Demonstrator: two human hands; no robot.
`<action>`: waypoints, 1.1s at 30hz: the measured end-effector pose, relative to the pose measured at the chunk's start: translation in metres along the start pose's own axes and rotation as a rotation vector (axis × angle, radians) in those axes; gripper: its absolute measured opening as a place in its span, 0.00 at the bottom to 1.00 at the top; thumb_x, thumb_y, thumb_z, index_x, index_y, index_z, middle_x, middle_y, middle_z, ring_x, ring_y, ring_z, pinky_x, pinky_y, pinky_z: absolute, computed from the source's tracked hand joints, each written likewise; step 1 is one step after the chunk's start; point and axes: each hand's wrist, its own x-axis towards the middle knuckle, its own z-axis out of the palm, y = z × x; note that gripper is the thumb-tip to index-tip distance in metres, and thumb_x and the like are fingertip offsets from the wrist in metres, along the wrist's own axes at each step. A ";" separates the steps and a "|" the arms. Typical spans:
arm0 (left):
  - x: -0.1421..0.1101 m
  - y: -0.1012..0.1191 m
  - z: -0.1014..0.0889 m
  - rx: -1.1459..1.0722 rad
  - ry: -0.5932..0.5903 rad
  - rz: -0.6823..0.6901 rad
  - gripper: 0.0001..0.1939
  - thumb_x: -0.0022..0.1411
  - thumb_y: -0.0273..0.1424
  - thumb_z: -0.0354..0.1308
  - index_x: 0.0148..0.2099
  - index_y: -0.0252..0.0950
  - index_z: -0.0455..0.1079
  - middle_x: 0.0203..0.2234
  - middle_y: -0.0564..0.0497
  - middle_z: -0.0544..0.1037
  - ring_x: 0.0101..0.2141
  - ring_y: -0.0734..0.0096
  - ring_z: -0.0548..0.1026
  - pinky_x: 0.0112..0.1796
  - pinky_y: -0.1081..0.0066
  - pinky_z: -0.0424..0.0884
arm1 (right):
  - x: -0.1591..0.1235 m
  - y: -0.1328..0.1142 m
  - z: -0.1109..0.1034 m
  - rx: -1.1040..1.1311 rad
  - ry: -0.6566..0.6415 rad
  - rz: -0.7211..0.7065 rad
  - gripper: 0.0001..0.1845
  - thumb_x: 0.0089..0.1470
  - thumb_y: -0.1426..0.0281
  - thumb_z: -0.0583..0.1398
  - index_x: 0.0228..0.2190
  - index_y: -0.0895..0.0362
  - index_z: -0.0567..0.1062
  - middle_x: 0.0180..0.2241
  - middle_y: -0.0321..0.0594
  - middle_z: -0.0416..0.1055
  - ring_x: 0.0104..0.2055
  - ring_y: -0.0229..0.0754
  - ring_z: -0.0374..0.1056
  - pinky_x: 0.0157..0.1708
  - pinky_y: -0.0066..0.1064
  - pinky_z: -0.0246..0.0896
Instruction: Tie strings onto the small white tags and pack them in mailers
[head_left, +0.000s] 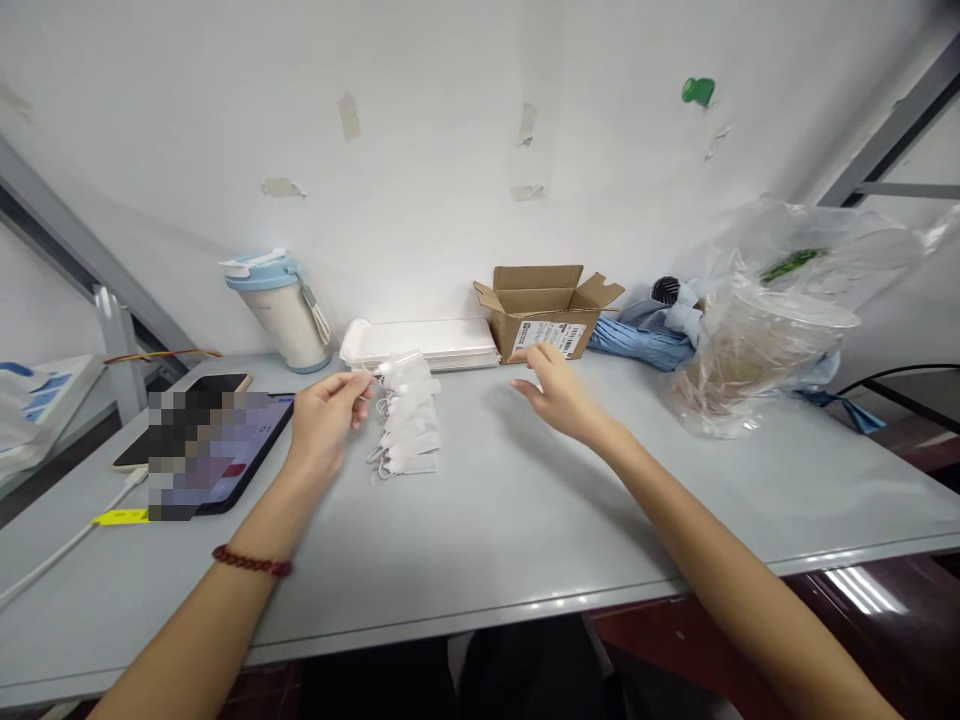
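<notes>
Several small translucent white tags (pixel 411 425) with white string loops lie overlapped in a column on the grey table (pixel 480 530). At the column's far end, the fingertips of my left hand (pixel 330 405) are pinched together at the string loop of the farthest tag. To the right, my right hand (pixel 559 390) hovers above the table with its fingers apart and holds nothing. It is just in front of an open cardboard box (pixel 551 325), whose inside bottom is hidden. Left of the box lies a flat stack of white packets (pixel 427 345) against the wall.
A cream and blue tumbler (pixel 281 315) stands at the back left. Two phones, one with a lit screen (pixel 247 450), lie beside my left forearm with a white cable (pixel 67 550). A folded blue umbrella (pixel 645 343) and a clear plastic bag around a container (pixel 780 330) occupy the right.
</notes>
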 end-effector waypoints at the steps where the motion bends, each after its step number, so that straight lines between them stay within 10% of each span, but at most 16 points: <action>1: 0.004 -0.003 0.000 0.004 0.021 -0.005 0.08 0.46 0.33 0.62 0.27 0.32 0.71 0.20 0.54 0.69 0.16 0.82 0.61 0.16 0.77 0.53 | 0.001 0.007 -0.002 -0.050 -0.041 0.040 0.12 0.56 0.73 0.55 0.44 0.57 0.67 0.44 0.48 0.63 0.49 0.49 0.60 0.49 0.41 0.57; 19: 0.026 -0.024 -0.001 0.202 -0.040 0.004 0.17 0.50 0.34 0.59 0.41 0.29 0.75 0.22 0.52 0.72 0.16 0.82 0.58 0.18 0.77 0.54 | 0.005 0.052 -0.034 -0.146 -0.581 0.535 0.21 0.53 0.65 0.60 0.48 0.61 0.69 0.47 0.48 0.71 0.45 0.44 0.68 0.36 0.27 0.60; 33: 0.023 -0.022 -0.009 0.382 -0.037 0.150 0.16 0.52 0.35 0.55 0.41 0.32 0.73 0.21 0.52 0.74 0.16 0.77 0.62 0.22 0.74 0.59 | 0.006 0.056 -0.028 -0.242 -0.598 0.531 0.19 0.54 0.62 0.58 0.44 0.60 0.73 0.43 0.47 0.74 0.41 0.44 0.70 0.31 0.26 0.58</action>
